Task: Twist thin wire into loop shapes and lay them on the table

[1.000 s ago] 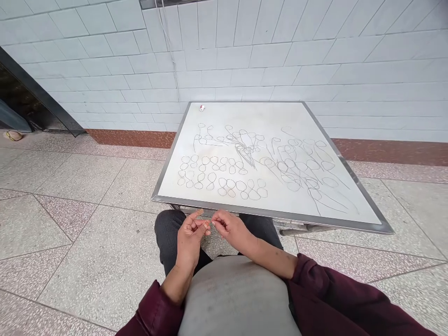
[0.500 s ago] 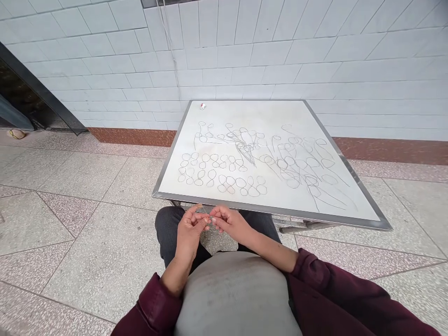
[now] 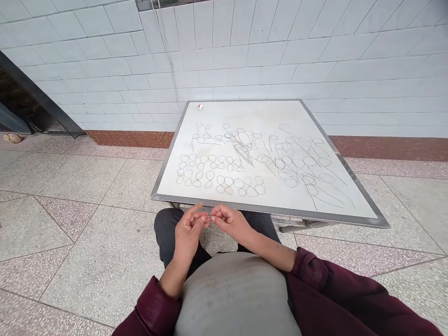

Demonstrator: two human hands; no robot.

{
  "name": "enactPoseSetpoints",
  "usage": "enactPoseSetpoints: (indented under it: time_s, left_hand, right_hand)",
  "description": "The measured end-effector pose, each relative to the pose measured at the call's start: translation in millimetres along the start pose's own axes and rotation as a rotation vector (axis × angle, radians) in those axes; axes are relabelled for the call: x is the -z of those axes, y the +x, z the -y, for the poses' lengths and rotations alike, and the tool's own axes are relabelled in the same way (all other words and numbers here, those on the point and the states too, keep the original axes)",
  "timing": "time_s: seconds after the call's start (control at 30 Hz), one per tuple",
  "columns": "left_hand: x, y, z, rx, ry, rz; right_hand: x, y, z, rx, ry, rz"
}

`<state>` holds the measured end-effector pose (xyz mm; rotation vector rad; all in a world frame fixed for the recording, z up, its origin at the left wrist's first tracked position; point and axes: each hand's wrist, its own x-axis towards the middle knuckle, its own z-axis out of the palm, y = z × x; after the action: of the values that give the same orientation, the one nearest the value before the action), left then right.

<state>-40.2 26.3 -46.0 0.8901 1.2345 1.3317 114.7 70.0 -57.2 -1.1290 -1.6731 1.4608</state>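
My left hand (image 3: 186, 234) pinches a thin wire (image 3: 211, 228) between thumb and forefinger, in front of the table's near edge. The fingertips of my right hand (image 3: 231, 222) close on the same wire close beside it. The wire curves into a loop between and below the hands; its fine detail is too small to make out. On the white table (image 3: 210, 112) lie several thin wire pieces bent into double loops (image 3: 229, 182), set out in rows at the near left. Longer wires with looped ends (image 3: 308, 179) lie tangled at the middle and right.
A small white and red object (image 3: 200, 108) sits at the table's far left corner. The table's metal rim (image 3: 273, 208) is just above my knees. Behind it stands a tiled wall (image 3: 231, 60) with a hanging cord (image 3: 171, 65). Speckled floor tiles (image 3: 91, 252) surround the table.
My hands stay close together, with small finger movements. The wire's curve now shows more below and between them. The view has shifted slightly.
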Motion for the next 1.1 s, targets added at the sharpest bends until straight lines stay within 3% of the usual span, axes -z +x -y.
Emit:
enactPoseSetpoints:
  time_s: [0.3,1.1]
  left_hand:
    - [5.0,-1.2,-2.0,-0.031,0.189,-0.060]
    - [-0.4,-4.2,-0.4,0.030,0.054,-0.034]
  right_hand:
    - [0.8,-0.2,-0.4,-0.002,-0.001,-0.008]
    - [-4.1,1.8,-0.8,0.079,-0.084,-0.021]
